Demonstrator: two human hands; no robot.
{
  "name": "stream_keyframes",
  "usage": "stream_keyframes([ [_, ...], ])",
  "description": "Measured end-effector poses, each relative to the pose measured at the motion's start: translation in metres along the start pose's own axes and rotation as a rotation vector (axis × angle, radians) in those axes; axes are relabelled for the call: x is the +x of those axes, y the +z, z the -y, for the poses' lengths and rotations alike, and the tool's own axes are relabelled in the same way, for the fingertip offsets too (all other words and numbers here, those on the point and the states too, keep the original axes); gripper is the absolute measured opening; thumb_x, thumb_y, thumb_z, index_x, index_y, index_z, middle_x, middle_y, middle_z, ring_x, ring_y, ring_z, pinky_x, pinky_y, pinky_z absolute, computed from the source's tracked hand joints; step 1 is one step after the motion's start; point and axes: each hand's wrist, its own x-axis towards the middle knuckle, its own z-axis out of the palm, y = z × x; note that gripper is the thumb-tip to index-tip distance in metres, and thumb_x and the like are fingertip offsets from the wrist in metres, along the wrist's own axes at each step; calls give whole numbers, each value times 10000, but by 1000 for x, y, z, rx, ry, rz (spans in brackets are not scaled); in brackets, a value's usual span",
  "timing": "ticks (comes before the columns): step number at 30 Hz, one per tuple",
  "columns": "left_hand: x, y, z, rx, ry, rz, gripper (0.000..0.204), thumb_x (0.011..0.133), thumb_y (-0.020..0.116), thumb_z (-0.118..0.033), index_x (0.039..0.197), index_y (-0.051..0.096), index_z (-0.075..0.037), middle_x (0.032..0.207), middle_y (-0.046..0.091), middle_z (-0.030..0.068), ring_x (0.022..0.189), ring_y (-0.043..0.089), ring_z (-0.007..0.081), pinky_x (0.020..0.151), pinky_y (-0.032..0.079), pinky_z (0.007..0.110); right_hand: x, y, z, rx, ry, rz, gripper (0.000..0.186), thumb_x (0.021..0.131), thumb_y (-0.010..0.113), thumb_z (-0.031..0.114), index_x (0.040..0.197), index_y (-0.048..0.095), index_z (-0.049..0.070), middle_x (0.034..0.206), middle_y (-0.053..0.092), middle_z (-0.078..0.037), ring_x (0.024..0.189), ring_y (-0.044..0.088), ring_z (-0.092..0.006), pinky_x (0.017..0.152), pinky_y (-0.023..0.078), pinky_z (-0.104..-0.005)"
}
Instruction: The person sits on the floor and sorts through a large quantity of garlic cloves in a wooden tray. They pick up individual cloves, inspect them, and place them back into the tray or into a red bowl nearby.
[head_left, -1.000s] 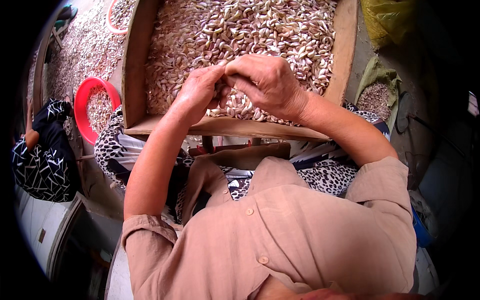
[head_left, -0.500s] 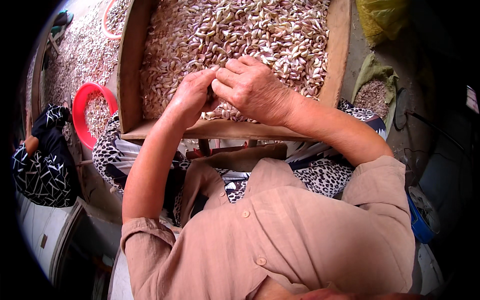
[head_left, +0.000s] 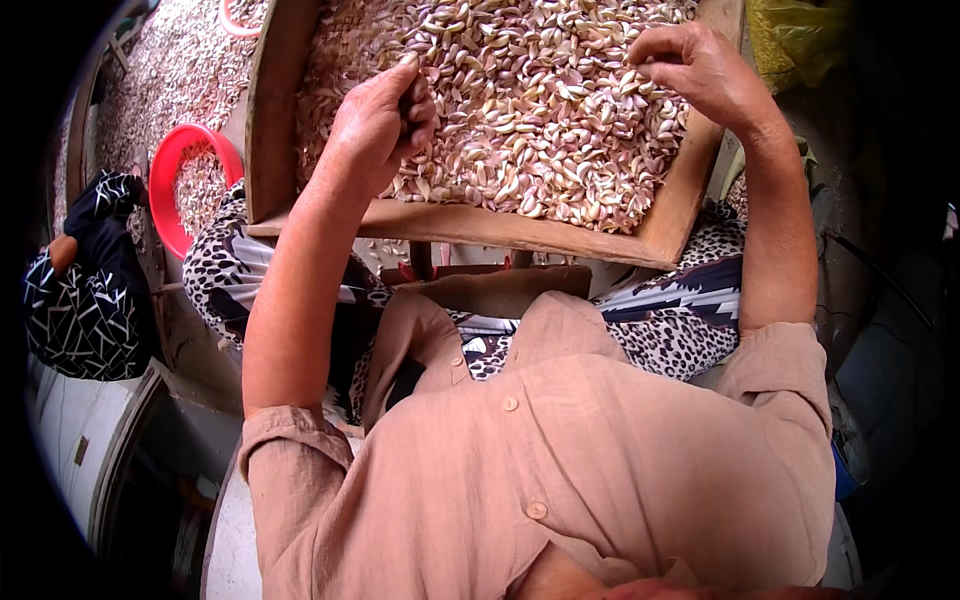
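Garlic cloves (head_left: 540, 130), pale and pinkish, lie loose in a shallow wooden tray (head_left: 480, 228) in front of me. Above the tray's left part, my left hand (head_left: 380, 125) is closed, thumb pressed on the curled fingers. Something small and pale shows at the thumb tip; whether it is a clove or the nail I cannot make out. My right hand (head_left: 705, 75) reaches over the far right of the tray, with thumb and fingertips drawn together in a pinch just at the cloves. What lies between those fingertips is too small to tell.
A red plastic basin (head_left: 165, 190) with cloves stands left of the tray, near another person's dark patterned sleeve (head_left: 90, 310). Many more cloves (head_left: 185, 70) cover the floor at the far left. A yellow bag (head_left: 795, 40) sits beyond the tray's right side.
My hands were together over the tray's near middle. They have parted: the right has swung far out to the right, and the left has lifted slightly away. The view has shifted a little.
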Motion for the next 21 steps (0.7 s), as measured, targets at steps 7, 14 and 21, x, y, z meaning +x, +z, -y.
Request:
stream_keyframes([
  [7, -1, -4, 0, 1, 20, -25, 336, 1091, 478, -328, 861, 499, -84, 711, 448, 2, 599, 420, 102, 509, 361, 231, -5, 12, -4, -92, -20, 186, 187, 742, 676, -22, 928, 691, -34, 788, 690, -112, 746, 666, -181, 721, 536, -329],
  [14, 0, -9, -2, -28, 29, 3, 329, 1090, 479, -327, 859, 493, -92, 720, 448, -3, 610, 427, 98, 510, 361, 231, -10, 11, -5, -129, -4, 312, 236, 701, 694, -7, 931, 742, -13, 849, 736, -138, 786, 705, -251, 757, 549, -356],
  [21, 2, -7, -3, -57, 38, -68, 326, 1094, 466, -300, 848, 487, -88, 725, 440, -4, 626, 426, 100, 512, 361, 237, -10, 9, -15, -162, 33, 325, 227, 678, 705, 6, 900, 745, -9, 813, 730, -136, 770, 705, -239, 749, 548, -353],
])
